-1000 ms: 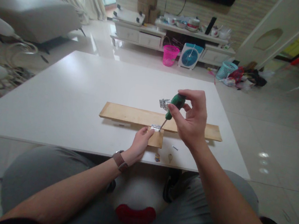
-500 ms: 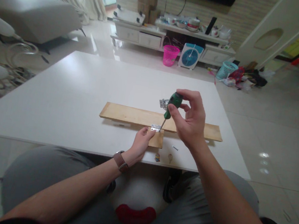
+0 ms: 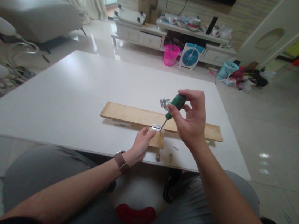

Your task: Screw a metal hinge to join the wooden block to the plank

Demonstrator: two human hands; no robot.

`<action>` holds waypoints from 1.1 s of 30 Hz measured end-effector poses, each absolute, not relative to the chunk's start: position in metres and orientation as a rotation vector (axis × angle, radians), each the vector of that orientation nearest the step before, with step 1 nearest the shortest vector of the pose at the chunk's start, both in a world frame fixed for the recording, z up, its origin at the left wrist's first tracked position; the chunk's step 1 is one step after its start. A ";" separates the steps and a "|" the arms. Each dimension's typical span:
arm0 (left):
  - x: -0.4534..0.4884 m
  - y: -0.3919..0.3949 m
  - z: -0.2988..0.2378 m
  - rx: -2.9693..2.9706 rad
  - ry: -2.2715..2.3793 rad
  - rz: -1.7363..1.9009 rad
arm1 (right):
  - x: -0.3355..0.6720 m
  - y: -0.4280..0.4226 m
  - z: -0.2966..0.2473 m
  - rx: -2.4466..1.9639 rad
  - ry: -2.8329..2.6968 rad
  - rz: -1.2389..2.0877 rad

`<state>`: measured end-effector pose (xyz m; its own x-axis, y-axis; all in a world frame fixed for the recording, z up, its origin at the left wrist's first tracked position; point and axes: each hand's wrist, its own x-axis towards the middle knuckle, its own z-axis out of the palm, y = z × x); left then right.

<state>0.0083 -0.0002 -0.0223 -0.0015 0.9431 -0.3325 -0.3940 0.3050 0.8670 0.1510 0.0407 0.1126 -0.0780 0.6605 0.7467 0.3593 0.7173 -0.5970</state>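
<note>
My right hand (image 3: 192,117) is closed round the green handle of a screwdriver (image 3: 177,103), which leans with its tip down at a metal hinge (image 3: 156,127). The hinge bridges a long wooden board (image 3: 129,114) and a small square wooden piece (image 3: 157,140). My left hand (image 3: 142,142) grips the small piece at its left side, the thumb lying at the hinge's lower edge. Whether a screw sits under the screwdriver tip is too small to tell. Behind the screwdriver lie more metal hinges (image 3: 164,103), partly hidden by its handle.
On the white table (image 3: 66,90), a screw (image 3: 175,148), a small cartoon figure (image 3: 157,157) and a small pale tag-like piece (image 3: 170,158) lie near the front edge. Beyond the table are a pink basket (image 3: 170,55), a blue fan (image 3: 191,56) and a low cabinet (image 3: 150,39).
The screwdriver's handle tilts slightly more to the right, its tip staying at the hinge. My left hand keeps its hold on the small wooden piece.
</note>
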 end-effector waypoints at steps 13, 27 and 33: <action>0.009 0.000 -0.022 0.653 1.097 1.191 | 0.151 0.040 0.112 -0.824 -1.668 0.302; 0.008 0.001 -0.026 0.645 1.098 1.185 | 0.150 0.040 0.114 -0.785 -1.690 0.343; 0.009 0.001 -0.025 0.629 1.098 1.192 | 0.151 0.041 0.110 -0.773 -1.690 0.372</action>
